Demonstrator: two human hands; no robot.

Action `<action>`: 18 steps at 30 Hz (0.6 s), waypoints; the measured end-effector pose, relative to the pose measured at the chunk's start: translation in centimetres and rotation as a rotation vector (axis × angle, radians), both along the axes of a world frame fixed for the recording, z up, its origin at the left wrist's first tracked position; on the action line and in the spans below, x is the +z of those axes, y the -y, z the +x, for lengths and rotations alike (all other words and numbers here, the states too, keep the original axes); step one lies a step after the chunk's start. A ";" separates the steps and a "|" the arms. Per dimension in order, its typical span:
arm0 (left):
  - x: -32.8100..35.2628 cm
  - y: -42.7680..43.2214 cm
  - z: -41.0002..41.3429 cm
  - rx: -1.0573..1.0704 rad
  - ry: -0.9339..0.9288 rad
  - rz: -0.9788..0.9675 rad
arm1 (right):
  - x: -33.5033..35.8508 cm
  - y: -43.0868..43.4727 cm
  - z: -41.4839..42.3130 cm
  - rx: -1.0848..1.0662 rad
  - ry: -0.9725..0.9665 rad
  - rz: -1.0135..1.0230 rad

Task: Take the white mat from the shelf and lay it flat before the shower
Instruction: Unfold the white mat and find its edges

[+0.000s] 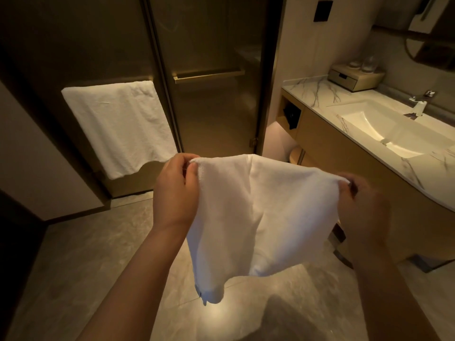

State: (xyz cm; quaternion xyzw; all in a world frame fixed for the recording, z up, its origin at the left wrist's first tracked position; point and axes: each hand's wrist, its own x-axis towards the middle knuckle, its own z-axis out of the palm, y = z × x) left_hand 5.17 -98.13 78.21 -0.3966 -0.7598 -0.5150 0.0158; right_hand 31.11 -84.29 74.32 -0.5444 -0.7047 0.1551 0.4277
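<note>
The white mat [261, 217] hangs in the air in front of me, spread between both hands and drooping toward the floor. My left hand [176, 190] pinches its upper left corner. My right hand [362, 200] pinches the upper right corner and looks a little blurred. Behind the mat stand the dark glass shower doors [211, 94], one with a bar handle [206, 75]. The stone floor [98, 254] before the doors is bare.
A white towel [115, 126] hangs on a bar on the left glass door. At right is a curved vanity with a marble top [317, 92], a sink [376, 129], a tap [419, 104] and a small box [354, 78] carrying glasses. An open shelf [291, 116] sits in the vanity's near end.
</note>
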 end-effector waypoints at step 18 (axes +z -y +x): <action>1.7 -0.2 1.0 -0.118 -0.178 0.016 | -2.1 -0.2 0.1 0.036 0.147 -0.229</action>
